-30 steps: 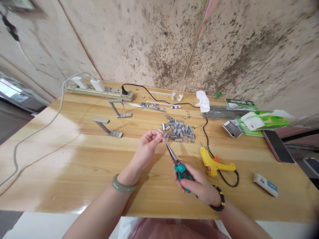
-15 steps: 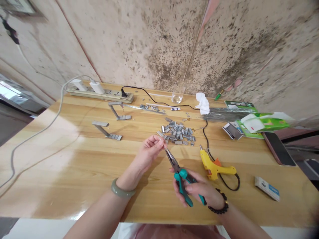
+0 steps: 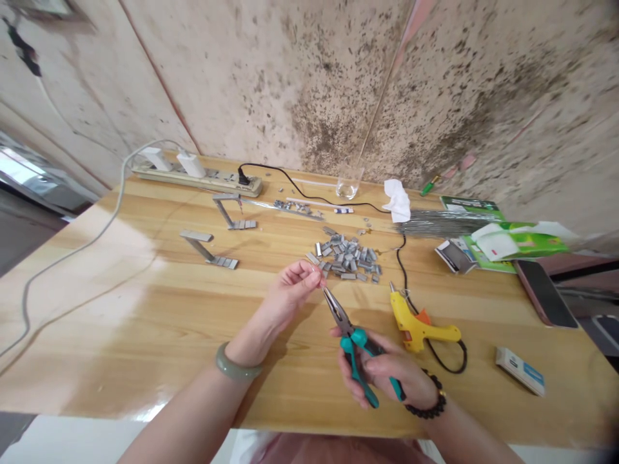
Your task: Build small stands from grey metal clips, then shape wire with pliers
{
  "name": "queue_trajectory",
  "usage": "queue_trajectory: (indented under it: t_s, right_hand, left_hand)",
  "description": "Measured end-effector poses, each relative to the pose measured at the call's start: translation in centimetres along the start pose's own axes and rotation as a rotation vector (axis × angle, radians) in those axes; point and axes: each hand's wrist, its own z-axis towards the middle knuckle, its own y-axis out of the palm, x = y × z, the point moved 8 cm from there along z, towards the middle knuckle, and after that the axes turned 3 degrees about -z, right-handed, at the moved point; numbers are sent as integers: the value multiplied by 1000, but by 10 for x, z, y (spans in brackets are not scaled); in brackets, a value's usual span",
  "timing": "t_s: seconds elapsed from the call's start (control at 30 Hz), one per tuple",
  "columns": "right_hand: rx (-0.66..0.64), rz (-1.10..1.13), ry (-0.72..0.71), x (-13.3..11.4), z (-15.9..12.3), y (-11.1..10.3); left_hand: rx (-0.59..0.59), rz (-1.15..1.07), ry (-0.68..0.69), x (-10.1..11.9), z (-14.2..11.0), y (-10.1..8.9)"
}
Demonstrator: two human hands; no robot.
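Long-nose pliers [image 3: 345, 325] with teal and black handles are gripped in my right hand [image 3: 384, 367], their jaws pointing up and left. The jaw tips are just by the fingertips of my left hand [image 3: 294, 290], which is closed in a pinch. What those fingers hold is too small and thin to make out. Just beyond them lies a heap of grey staple blocks [image 3: 351, 254]. Two grey stepped frames built of similar blocks, a nearer one [image 3: 198, 245] and a farther one [image 3: 227, 209], stand to the left.
A yellow glue gun [image 3: 420, 322] with a black cord lies right of the pliers. Farther right are a small box [image 3: 520, 370] and a phone [image 3: 546, 293]. Thin metal rods [image 3: 445, 222], a tissue [image 3: 397, 201], a glass [image 3: 348, 183] and a power strip [image 3: 207, 182] line the back.
The plier tips have drawn slightly away from my left fingertips, down and to the right. My left hand keeps its pinch. The whole view has shifted a little.
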Motion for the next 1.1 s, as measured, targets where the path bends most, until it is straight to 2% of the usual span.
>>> queue_trajectory:
  t_s: [0.43,0.67,1.1]
  right_hand:
    - [-29,16,6,-2,-2,4]
    - [-71,17,21,-1,-2,5]
    - [-64,58,19,-1,-2,7]
  left_hand:
    - [-1,-38,20,1,1,-3]
    - [1,-34,-24,-1,-1,1]
    - [0,-24,-14,0,-2,1]
